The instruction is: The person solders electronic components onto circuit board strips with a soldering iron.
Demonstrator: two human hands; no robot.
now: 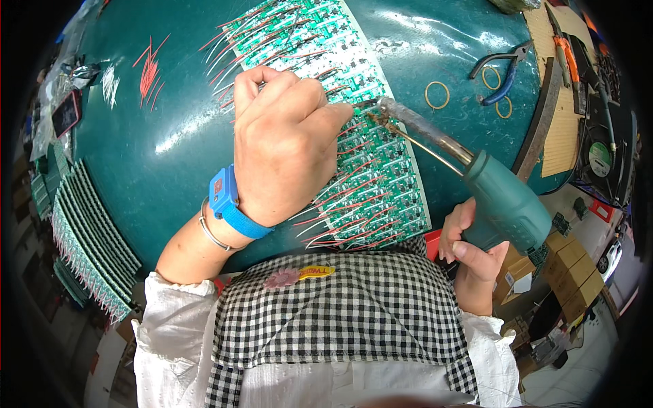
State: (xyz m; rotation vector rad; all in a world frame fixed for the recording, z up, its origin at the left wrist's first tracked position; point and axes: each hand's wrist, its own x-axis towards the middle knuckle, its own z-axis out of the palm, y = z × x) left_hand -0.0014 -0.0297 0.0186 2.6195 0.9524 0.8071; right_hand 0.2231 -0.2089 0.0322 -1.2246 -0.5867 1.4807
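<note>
A panel of green circuit boards (391, 183) lies on the table in front of me, with red and white wires along its left side. My right hand (476, 238) is wrapped round the handle of a green soldering gun (507, 197). Its metal barrel points up and left, and a thin feed tube runs alongside to the tip. The tip is over the boards, close to the fingertips of my left hand (282, 132). That hand is closed above the panel, thumb and finger pinched together toward the tip. Whatever it pinches is hidden. A blue wrist strap (235, 200) sits on my left wrist.
Loose red wires (151, 71) and white wires (110, 85) lie at the left. Blue-handled pliers (502, 78) and rubber bands (437, 95) are at the right. Stacked wired boards (95, 238) stand at the lower left, near a phone (66, 113). Cardboard boxes (571, 268) sit at lower right.
</note>
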